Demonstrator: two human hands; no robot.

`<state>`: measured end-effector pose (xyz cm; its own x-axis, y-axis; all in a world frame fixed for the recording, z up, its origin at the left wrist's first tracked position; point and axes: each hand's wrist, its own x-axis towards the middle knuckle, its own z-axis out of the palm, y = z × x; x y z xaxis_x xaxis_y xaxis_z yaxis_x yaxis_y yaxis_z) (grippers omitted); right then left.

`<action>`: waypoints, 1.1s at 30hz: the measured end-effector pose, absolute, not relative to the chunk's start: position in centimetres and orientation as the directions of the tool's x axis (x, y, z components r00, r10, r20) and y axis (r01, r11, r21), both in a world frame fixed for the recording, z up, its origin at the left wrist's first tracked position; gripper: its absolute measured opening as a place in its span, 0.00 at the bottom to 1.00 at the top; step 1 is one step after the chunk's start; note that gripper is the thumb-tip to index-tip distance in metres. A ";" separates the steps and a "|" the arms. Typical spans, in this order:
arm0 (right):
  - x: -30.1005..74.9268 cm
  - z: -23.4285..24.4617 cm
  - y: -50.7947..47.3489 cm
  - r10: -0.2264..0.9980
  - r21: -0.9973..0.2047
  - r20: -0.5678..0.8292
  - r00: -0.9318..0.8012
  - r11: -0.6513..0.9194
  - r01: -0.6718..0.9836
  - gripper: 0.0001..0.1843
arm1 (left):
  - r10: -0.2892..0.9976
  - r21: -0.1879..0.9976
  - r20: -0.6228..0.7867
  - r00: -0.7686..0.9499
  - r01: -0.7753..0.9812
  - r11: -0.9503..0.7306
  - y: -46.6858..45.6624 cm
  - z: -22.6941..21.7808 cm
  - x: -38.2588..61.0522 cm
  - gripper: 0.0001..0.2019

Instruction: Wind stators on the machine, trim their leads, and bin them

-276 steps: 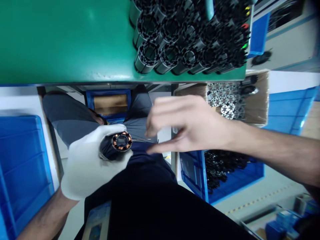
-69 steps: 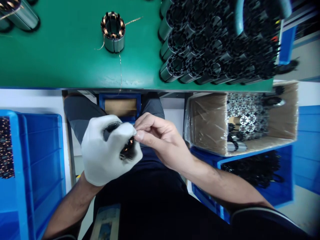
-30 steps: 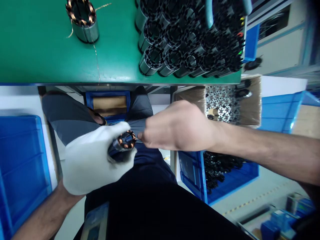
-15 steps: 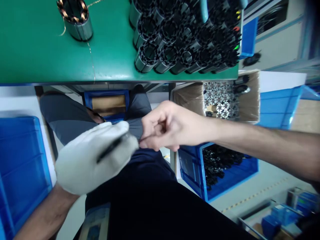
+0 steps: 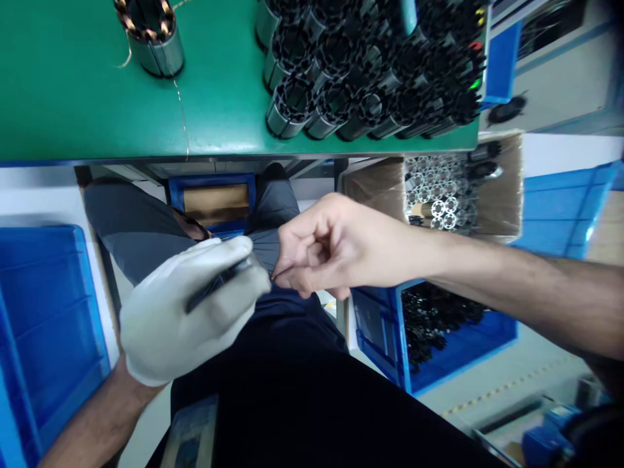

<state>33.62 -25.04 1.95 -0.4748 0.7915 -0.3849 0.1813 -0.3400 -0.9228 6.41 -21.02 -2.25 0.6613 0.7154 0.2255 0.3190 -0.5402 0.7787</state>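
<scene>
stator (image 5: 215, 286) at 8 o'clock from centre, gripped in gloved left hand (image 5: 178, 315). right hand (image 5: 334, 247) pinched narrow just beside it; what it holds, too small to tell. risks: hard tug twists stator loose; passing arm snags wire (image 5: 183, 118) trailing to table (image 5: 221, 97) edge, 10 o'clock.

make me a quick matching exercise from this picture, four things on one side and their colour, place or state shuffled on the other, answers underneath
Things
1. left hand
2. copper-wound cylinder
3. right hand
4. cardboard box

Descriptions
A. brown, open at the top
B. gloved in white, closed around a dark part
C. bare, thumb and forefinger pinched together
D. standing upright on the green table

Right pairs
1-B
2-D
3-C
4-A
</scene>
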 end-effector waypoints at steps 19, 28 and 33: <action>22.6 -6.1 -26.7 0.981 -0.957 -0.174 0.084 -0.149 -0.249 0.22 | 0.911 0.814 0.326 0.253 0.415 -0.406 -18.4 -0.7 4.2 0.13; 22.2 -7.7 -27.6 0.908 -0.911 -0.399 -0.128 -0.409 -0.058 0.18 | 0.879 0.356 0.423 0.220 0.852 -0.384 -7.9 -1.4 7.7 0.07; 21.9 -8.4 -29.4 0.862 -0.884 -0.453 -0.228 -0.467 -0.010 0.18 | 0.853 0.361 0.507 0.125 0.868 -0.342 -5.5 -0.6 6.6 0.23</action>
<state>21.87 -29.36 -8.44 -0.2278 0.8620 -0.4528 -0.0098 -0.4670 -0.8842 6.63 -5.47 -0.58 0.1255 0.8531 0.5065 0.8679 -0.3417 0.3606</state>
